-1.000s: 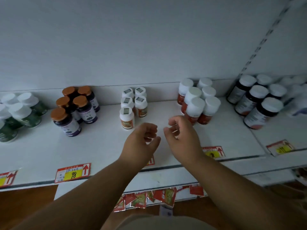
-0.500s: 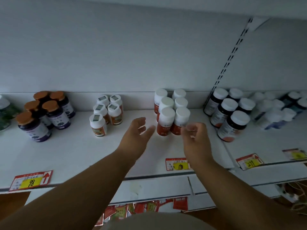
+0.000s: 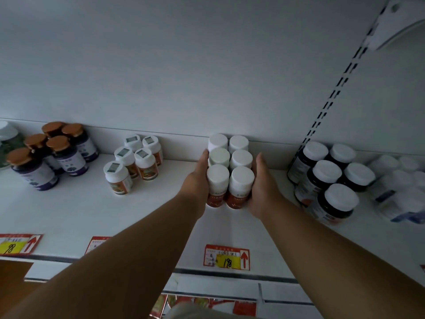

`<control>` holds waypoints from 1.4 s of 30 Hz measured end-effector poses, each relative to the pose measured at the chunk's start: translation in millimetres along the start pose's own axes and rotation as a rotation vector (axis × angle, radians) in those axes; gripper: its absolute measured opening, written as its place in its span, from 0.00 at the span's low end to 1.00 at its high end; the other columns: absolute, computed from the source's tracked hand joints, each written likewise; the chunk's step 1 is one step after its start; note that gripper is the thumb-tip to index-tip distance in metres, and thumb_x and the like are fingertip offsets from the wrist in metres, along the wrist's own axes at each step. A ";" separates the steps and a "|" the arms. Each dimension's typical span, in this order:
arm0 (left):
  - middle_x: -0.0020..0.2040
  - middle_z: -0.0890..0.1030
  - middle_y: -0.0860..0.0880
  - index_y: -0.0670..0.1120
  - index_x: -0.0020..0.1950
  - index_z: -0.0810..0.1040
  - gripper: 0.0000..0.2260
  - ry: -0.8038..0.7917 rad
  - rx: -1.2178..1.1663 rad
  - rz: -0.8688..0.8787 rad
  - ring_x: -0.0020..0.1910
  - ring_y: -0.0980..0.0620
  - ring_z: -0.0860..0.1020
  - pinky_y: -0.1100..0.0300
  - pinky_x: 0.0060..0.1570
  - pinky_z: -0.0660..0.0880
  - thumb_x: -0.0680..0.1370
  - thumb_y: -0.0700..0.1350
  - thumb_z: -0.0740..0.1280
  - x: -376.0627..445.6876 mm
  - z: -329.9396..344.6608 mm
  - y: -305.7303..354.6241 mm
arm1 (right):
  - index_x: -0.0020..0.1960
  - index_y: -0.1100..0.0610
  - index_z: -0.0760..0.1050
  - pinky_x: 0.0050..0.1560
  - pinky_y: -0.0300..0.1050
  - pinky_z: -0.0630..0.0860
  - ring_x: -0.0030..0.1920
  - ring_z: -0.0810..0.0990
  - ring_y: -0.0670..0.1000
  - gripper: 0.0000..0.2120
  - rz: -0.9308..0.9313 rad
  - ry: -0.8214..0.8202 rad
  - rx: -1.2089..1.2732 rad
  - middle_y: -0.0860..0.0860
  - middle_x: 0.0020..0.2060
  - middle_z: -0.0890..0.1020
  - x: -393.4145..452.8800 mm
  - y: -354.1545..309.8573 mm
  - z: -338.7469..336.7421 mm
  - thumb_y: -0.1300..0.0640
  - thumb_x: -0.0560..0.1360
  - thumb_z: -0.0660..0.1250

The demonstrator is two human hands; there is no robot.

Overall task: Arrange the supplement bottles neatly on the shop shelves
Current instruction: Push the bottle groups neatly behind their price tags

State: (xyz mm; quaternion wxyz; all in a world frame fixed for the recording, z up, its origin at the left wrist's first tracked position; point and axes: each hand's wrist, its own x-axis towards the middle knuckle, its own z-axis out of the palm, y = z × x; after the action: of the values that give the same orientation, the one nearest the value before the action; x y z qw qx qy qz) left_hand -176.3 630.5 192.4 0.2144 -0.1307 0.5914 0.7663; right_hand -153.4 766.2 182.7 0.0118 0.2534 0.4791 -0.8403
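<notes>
Hands bracket the red-label bottles from both sides: left hand flat against the left column, right hand against the right, fingers straight, pressing inward. Block of six sits on the shelf, two columns running back toward the rear wall. Likely light, rigid plastic with slick sides; push low on the bodies, since caps would tip.

Your six red-labelled, white-capped supplement bottles stand upright in two rows of three on the white shelf, running back to the rear wall, touching one another, with other bottle groups either side.
</notes>
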 end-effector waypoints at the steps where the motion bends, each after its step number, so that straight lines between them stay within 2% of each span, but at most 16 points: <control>1: 0.43 0.86 0.54 0.51 0.53 0.81 0.20 0.000 -0.010 0.009 0.40 0.57 0.84 0.58 0.44 0.76 0.76 0.65 0.63 1.4 1.4 0.7 | 0.65 0.53 0.77 0.68 0.57 0.71 0.61 0.81 0.56 0.31 -0.001 -0.024 0.011 0.54 0.58 0.84 2.2 -2.1 1.3 0.33 0.80 0.49; 4: 0.39 0.86 0.55 0.51 0.53 0.80 0.19 -0.009 -0.005 0.043 0.38 0.58 0.84 0.58 0.43 0.76 0.77 0.65 0.62 4.9 0.5 1.4 | 0.64 0.54 0.77 0.68 0.57 0.71 0.61 0.81 0.55 0.29 0.001 -0.045 -0.003 0.54 0.58 0.84 9.1 -3.4 2.2 0.35 0.81 0.49; 8: 0.44 0.86 0.54 0.52 0.54 0.81 0.21 0.006 0.006 0.024 0.45 0.54 0.84 0.52 0.54 0.77 0.76 0.67 0.62 4.7 0.8 -1.2 | 0.65 0.54 0.76 0.68 0.57 0.72 0.61 0.81 0.56 0.29 0.023 -0.066 0.031 0.55 0.58 0.84 9.5 -2.5 2.3 0.36 0.81 0.50; 12: 0.47 0.86 0.53 0.53 0.57 0.80 0.19 0.025 0.023 0.020 0.49 0.52 0.83 0.51 0.58 0.76 0.77 0.65 0.62 5.6 -1.7 2.2 | 0.63 0.52 0.77 0.66 0.55 0.73 0.60 0.81 0.54 0.28 0.008 -0.082 -0.036 0.53 0.57 0.84 12.7 -6.4 0.0 0.35 0.81 0.49; 14: 0.55 0.84 0.54 0.55 0.64 0.77 0.17 0.050 0.100 0.055 0.56 0.52 0.81 0.50 0.62 0.73 0.80 0.60 0.61 5.6 -9.3 -1.4 | 0.60 0.49 0.79 0.66 0.54 0.73 0.58 0.81 0.50 0.26 -0.071 0.005 -0.199 0.49 0.56 0.85 11.8 -2.8 -5.7 0.34 0.81 0.51; 16: 0.64 0.78 0.54 0.57 0.70 0.71 0.16 0.061 0.295 0.163 0.63 0.51 0.76 0.48 0.66 0.71 0.83 0.50 0.59 2.2 -22.1 -8.3 | 0.57 0.48 0.78 0.64 0.51 0.72 0.57 0.79 0.47 0.22 -0.251 0.098 -0.474 0.49 0.57 0.83 1.4 4.0 -18.6 0.37 0.81 0.51; 19: 0.66 0.75 0.56 0.56 0.71 0.68 0.22 0.076 0.615 0.271 0.60 0.55 0.76 0.56 0.58 0.76 0.80 0.39 0.61 -16.3 -43.1 -20.1 | 0.64 0.50 0.72 0.55 0.38 0.72 0.56 0.75 0.39 0.26 -0.561 0.121 -0.851 0.48 0.59 0.78 -31.1 20.2 -35.7 0.34 0.77 0.50; 21: 0.65 0.75 0.56 0.55 0.72 0.67 0.25 0.055 0.771 0.290 0.57 0.57 0.77 0.60 0.52 0.77 0.78 0.39 0.66 -29.1 -51.1 -26.1 | 0.67 0.49 0.69 0.50 0.31 0.70 0.55 0.75 0.37 0.27 -0.592 0.068 -0.982 0.44 0.58 0.76 -46.9 29.5 -36.6 0.33 0.77 0.57; 24: 0.62 0.76 0.58 0.54 0.70 0.68 0.26 0.031 0.869 0.321 0.53 0.57 0.77 0.59 0.52 0.77 0.74 0.49 0.73 -32.3 -47.3 -26.7 | 0.67 0.50 0.69 0.46 0.26 0.69 0.53 0.76 0.40 0.25 -0.582 0.091 -1.068 0.43 0.56 0.75 -44.3 36.3 -36.0 0.46 0.74 0.73; 26: 0.59 0.78 0.59 0.55 0.66 0.71 0.26 0.031 0.898 0.379 0.51 0.58 0.78 0.63 0.48 0.76 0.72 0.55 0.75 -27.9 -40.5 -24.2 | 0.65 0.50 0.71 0.45 0.26 0.68 0.52 0.78 0.42 0.24 -0.588 0.135 -1.051 0.44 0.55 0.77 -39.8 33.7 -36.3 0.50 0.72 0.75; 29: 0.55 0.79 0.59 0.56 0.62 0.73 0.25 0.043 0.929 0.422 0.47 0.61 0.78 0.67 0.43 0.72 0.69 0.57 0.76 -22.6 -39.7 -23.6 | 0.63 0.49 0.72 0.47 0.30 0.69 0.52 0.79 0.43 0.22 -0.595 0.129 -1.043 0.45 0.55 0.80 -39.1 36.8 -35.9 0.50 0.73 0.75; 33: 0.55 0.80 0.59 0.57 0.63 0.73 0.25 0.059 0.954 0.418 0.46 0.61 0.78 0.65 0.45 0.73 0.69 0.59 0.76 -16.3 -42.4 -20.9 | 0.59 0.43 0.69 0.48 0.32 0.71 0.52 0.79 0.44 0.19 -0.606 0.092 -1.037 0.45 0.54 0.79 -36.4 35.8 -31.4 0.50 0.73 0.74; 36: 0.57 0.79 0.59 0.57 0.65 0.72 0.27 0.047 0.930 0.412 0.50 0.59 0.78 0.63 0.49 0.75 0.69 0.59 0.76 -17.4 -40.6 -23.9 | 0.63 0.45 0.70 0.52 0.40 0.76 0.54 0.79 0.44 0.20 -0.613 0.067 -1.033 0.47 0.57 0.78 -36.2 34.0 -36.2 0.43 0.74 0.70; 39: 0.65 0.76 0.57 0.56 0.70 0.68 0.25 -0.007 0.673 0.343 0.62 0.56 0.75 0.55 0.61 0.73 0.75 0.58 0.70 -23.8 -43.4 -27.5 | 0.66 0.48 0.70 0.60 0.46 0.75 0.59 0.77 0.43 0.30 -0.546 0.002 -0.878 0.48 0.61 0.77 -36.2 31.9 -42.5 0.28 0.75 0.53; 41: 0.71 0.72 0.54 0.56 0.74 0.65 0.23 -0.007 0.384 0.222 0.69 0.51 0.71 0.50 0.69 0.66 0.80 0.60 0.61 -21.3 -38.8 -21.3 | 0.71 0.50 0.69 0.68 0.50 0.69 0.67 0.74 0.47 0.38 -0.317 -0.016 -0.586 0.50 0.68 0.76 -24.4 17.6 -37.4 0.25 0.75 0.48; 42: 0.73 0.71 0.53 0.56 0.75 0.65 0.24 0.007 0.250 0.133 0.70 0.50 0.70 0.48 0.71 0.64 0.80 0.61 0.60 -16.7 -32.5 -15.7 | 0.73 0.49 0.68 0.71 0.52 0.66 0.69 0.72 0.49 0.36 -0.170 -0.032 -0.418 0.49 0.70 0.74 -15.8 7.4 -32.2 0.27 0.76 0.46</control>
State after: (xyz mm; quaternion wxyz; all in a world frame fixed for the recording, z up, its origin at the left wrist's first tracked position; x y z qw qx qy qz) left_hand -155.9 599.6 178.0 0.1758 -0.0660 0.6902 0.6988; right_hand -124.3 784.7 170.4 0.0007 0.1905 0.6622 -0.7247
